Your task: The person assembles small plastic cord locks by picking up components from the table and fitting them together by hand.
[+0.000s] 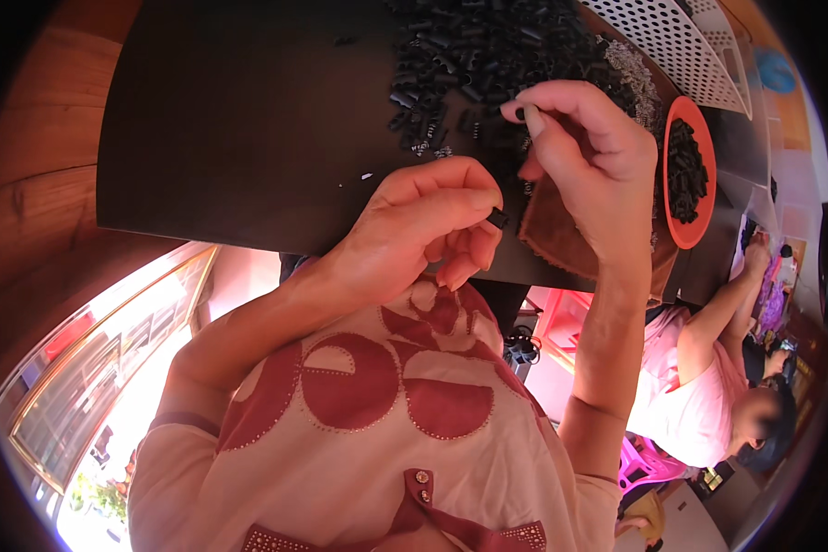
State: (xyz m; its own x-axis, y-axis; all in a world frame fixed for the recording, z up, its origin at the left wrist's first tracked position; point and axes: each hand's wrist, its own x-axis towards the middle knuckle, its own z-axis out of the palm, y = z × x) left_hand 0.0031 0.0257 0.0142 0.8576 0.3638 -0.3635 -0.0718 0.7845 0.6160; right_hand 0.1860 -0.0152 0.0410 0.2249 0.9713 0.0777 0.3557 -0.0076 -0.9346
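Note:
My left hand (432, 207) is closed in a pinch, with a short black plastic piece (497, 218) sticking out between thumb and fingertips. Higher up and to the right, my right hand (603, 152) pinches another small black part (521, 114) between thumb and index finger. The two hands are apart, both over the near side of the dark table (248, 138). Just beyond my right hand spreads a heap of black tubular plastic pieces (488, 55). Small metal springs (630, 69) lie along its right side, and a few more sit at its near edge.
An orange bowl (689, 237) of black pieces stands right of my right hand. Behind it is a white perforated basket (681, 46). A brown cloth (552, 225) hangs over the table's near edge. Another person in a pink top (690, 386) works at the right.

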